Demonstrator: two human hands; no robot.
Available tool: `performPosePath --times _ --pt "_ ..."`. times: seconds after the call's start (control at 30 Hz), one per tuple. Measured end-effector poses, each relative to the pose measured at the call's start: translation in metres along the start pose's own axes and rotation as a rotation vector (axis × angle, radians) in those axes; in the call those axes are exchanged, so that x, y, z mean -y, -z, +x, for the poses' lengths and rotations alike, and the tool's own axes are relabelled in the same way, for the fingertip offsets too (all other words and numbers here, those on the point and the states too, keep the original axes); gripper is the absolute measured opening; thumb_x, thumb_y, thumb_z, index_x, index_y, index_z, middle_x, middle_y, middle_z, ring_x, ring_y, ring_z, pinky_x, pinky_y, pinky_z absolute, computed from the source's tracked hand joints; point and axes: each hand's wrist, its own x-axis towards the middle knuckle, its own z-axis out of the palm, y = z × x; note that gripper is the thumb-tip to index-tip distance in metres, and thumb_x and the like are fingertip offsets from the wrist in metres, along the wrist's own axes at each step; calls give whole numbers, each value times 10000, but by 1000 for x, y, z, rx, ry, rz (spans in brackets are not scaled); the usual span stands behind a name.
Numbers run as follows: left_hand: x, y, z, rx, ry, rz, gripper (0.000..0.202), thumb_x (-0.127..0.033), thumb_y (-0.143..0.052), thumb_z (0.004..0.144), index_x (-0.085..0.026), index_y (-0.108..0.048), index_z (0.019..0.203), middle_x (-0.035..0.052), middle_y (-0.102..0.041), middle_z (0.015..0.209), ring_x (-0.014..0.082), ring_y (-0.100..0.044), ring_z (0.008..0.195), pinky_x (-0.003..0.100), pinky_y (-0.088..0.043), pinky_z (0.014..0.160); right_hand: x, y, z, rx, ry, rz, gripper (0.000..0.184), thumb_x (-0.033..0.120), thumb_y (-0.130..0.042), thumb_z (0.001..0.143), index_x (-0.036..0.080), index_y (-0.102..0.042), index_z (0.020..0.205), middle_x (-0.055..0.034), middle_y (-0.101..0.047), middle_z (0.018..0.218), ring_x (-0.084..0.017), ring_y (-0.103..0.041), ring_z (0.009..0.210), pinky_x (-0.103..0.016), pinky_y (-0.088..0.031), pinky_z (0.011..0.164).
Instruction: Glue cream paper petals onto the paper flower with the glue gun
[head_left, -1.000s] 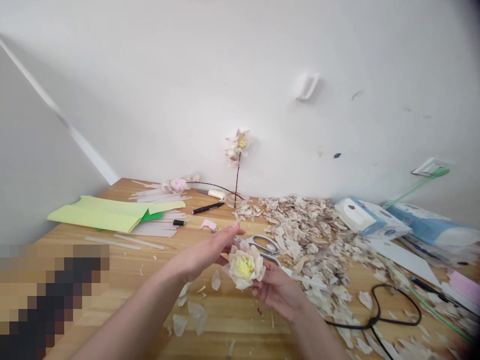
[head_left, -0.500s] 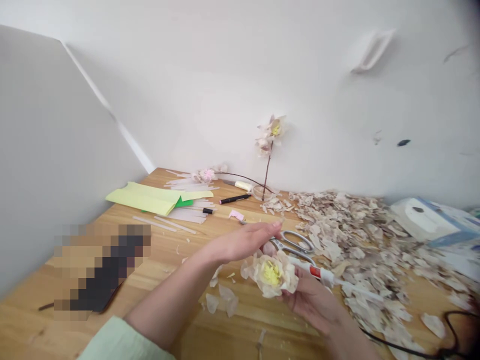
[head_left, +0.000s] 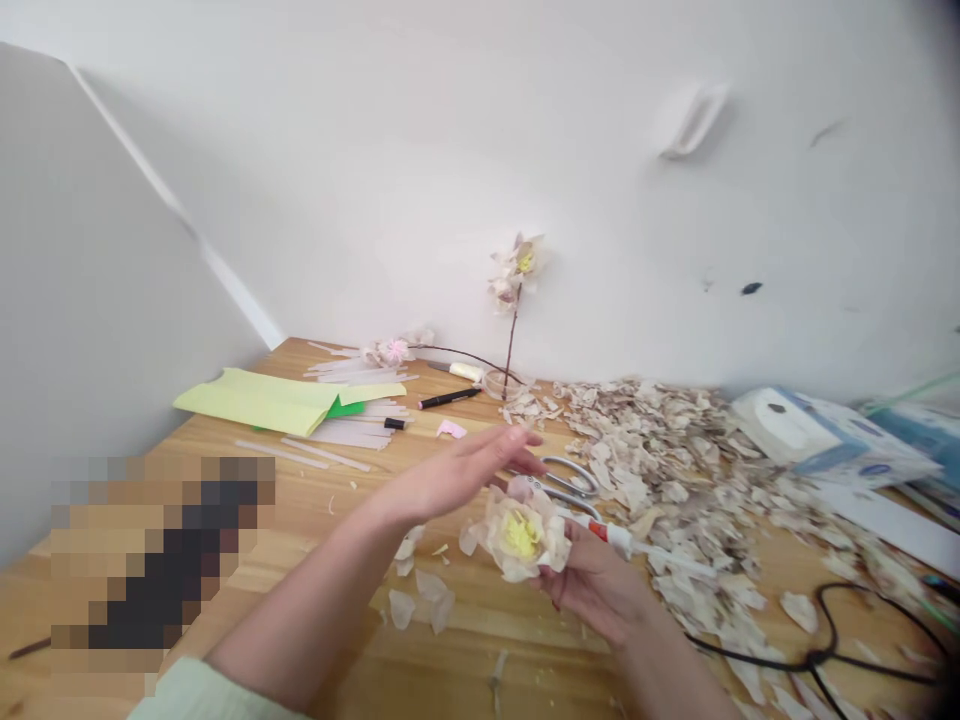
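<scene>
My right hand [head_left: 592,580] grips a cream paper flower with a yellow centre [head_left: 517,532] from below, above the wooden table [head_left: 315,520]. My left hand [head_left: 457,472] hovers just over the flower's top, fingers stretched toward its upper petals; whether they pinch a petal I cannot make out. Silver scissors [head_left: 570,475] lie on the table right behind both hands.
A heap of cream petal scraps [head_left: 675,470] covers the table to the right. A glue tube [head_left: 637,545], black cable [head_left: 825,655] and tissue pack [head_left: 810,435] lie there too. Yellow-green paper [head_left: 262,400], glue sticks, a marker [head_left: 448,398] and a standing flower stem [head_left: 514,300] are behind.
The view swung left and then partly back right. My hands kept the flower between them, and the left fingers stretched out a little more over the petals.
</scene>
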Motion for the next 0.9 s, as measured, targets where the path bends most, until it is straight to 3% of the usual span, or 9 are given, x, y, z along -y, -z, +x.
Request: performPosePath --times 0.13,0.27,0.33,0.4,0.5,0.6,0.67,0.77,0.9 --pt "5 6 9 -257 -72 -341 351 -449 -531 817 -146 -607 977 74 -636 866 208 -593 896 371 -482 800 5 -7 -3 -81 177 -214 249 283 -826 571 182 -712 768 -2 -684 655 -85 -595 516 -193 -529 519" --pt "3 17 10 -494 -155 -366 191 -302 -716 684 -166 -609 767 -24 -592 688 113 -586 697 279 -496 734 17 -11 -15 -304 793 -1011 96 198 -666 754 236 -691 839 -30 -711 779 -169 -653 691 -277 -540 641" --pt "0 20 8 -507 -152 -264 186 -286 -743 645 -167 -613 703 -35 -605 623 92 -578 619 239 -487 681 23 -14 -22 -276 1139 -1446 236 81 -539 806 220 -671 942 -61 -717 850 -196 -656 776 -322 -538 709" --pt "-3 17 5 -489 -147 -130 175 -299 -741 641 -165 -632 668 -21 -628 595 92 -574 591 218 -476 634 29 -19 -28 -183 1350 -1717 314 11 -452 808 178 -647 989 -89 -719 859 -202 -657 798 -330 -547 715" --pt "-7 7 -2 -509 -184 66 150 -299 -719 666 -167 -648 678 7 -659 653 114 -588 628 230 -482 621 34 -26 -34 -167 1427 -1863 305 -14 -433 803 142 -635 970 -107 -723 862 -197 -660 791 -305 -561 684" --pt "-10 -3 -13 -540 -343 294 110 -291 -628 762 -187 -615 730 13 -641 699 137 -589 671 268 -495 649 36 -30 -36 -179 1426 -1880 277 -10 -445 804 131 -635 948 -111 -726 856 -195 -665 775 -298 -566 674" --pt "-14 -8 -22 -410 -518 469 93 -251 -567 803 -206 -589 881 17 -632 796 148 -587 745 330 -494 786 38 -29 -38 -214 1418 -1885 288 -7 -444 802 141 -633 961 -104 -726 862 -194 -663 776 -304 -568 675" --pt "-20 -14 -33 -82 -684 713 451 -171 -554 766 -192 -407 1192 51 -594 1017 176 -565 932 463 -288 1076 40 -28 -41 -244 1402 -1889 304 -3 -453 800 132 -624 1012 -117 -721 892 -204 -658 810 -324 -567 688" --pt "-19 -25 -33 -26 -726 1018 566 -32 -483 699 -149 -320 1228 90 -540 1088 201 -468 1139 519 -86 1136 44 -30 -45 -290 1412 -1873 307 -4 -447 804 114 -629 1021 -131 -715 899 -206 -649 832 -327 -565 717"
